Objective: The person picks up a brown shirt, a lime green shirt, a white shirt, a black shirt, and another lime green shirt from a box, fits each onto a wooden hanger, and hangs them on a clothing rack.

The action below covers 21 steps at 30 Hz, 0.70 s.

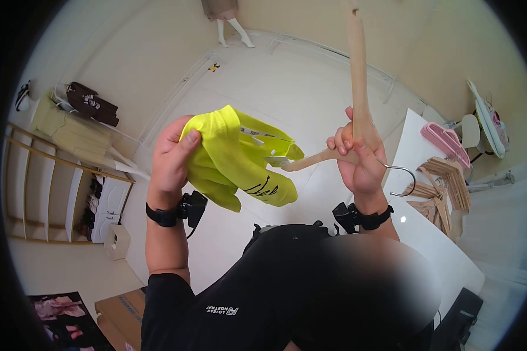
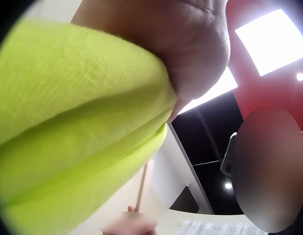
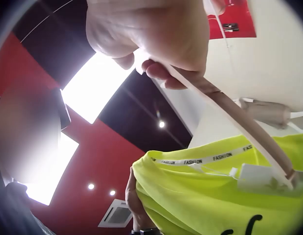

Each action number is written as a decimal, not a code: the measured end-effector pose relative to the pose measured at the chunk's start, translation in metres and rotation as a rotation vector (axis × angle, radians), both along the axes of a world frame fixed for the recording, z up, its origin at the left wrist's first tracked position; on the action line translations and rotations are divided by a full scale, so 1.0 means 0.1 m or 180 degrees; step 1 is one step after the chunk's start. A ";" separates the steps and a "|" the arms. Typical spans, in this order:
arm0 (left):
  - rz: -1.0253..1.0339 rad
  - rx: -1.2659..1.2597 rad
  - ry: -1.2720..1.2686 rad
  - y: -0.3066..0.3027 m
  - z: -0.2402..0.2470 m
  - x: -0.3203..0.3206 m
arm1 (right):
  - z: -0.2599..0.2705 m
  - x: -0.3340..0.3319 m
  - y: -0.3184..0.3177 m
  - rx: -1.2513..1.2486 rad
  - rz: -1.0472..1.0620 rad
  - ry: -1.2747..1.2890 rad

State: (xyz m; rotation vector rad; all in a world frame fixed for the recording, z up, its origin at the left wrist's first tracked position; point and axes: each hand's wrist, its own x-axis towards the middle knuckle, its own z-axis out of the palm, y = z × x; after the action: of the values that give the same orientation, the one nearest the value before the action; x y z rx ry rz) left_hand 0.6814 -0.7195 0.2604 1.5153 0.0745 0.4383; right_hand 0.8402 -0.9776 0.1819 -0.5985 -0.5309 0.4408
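My left hand (image 1: 173,158) grips a bunched neon-yellow garment (image 1: 240,161) with black lettering, held up in front of me. The same yellow cloth (image 2: 68,122) fills the left wrist view under my palm (image 2: 190,44). My right hand (image 1: 360,161) is curled round a beige wooden hanger (image 1: 357,76) at its middle, with the metal hook (image 1: 401,178) pointing down to the right. One hanger arm (image 3: 239,117) reaches into the garment's neck opening (image 3: 210,159), where a white tag (image 3: 261,178) shows.
A white table (image 1: 416,228) stands to my right with a stack of wooden hangers (image 1: 445,181) and pink hangers (image 1: 448,140). At left, a rack of hung clothes (image 1: 79,126) and a white cabinet (image 1: 108,210). Cardboard boxes (image 1: 120,310) lie on the floor.
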 end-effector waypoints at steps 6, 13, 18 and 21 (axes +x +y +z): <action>-0.0495 0.0617 0.0248 -0.01 0.19 -0.06 | 0.47 0.02 -0.12 0.0091 0.0607 -0.1198; -0.0753 0.0593 0.0036 -0.14 0.31 -0.18 | 0.05 -0.07 0.31 0.0501 0.0919 -0.1063; 0.0135 -0.0008 -0.0344 0.20 0.17 -0.42 | -0.47 -0.31 0.36 -0.0810 0.1429 -0.1349; 0.0393 -0.0130 -0.0395 0.53 0.08 -0.59 | -0.48 -0.41 0.40 -0.0954 0.1259 -0.1340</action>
State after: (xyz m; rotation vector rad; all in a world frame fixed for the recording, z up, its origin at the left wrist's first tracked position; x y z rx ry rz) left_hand 0.6226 -0.6664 0.2679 1.4450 0.0794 0.6252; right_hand 0.7996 -0.9377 0.1339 -0.8866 -1.0044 0.7843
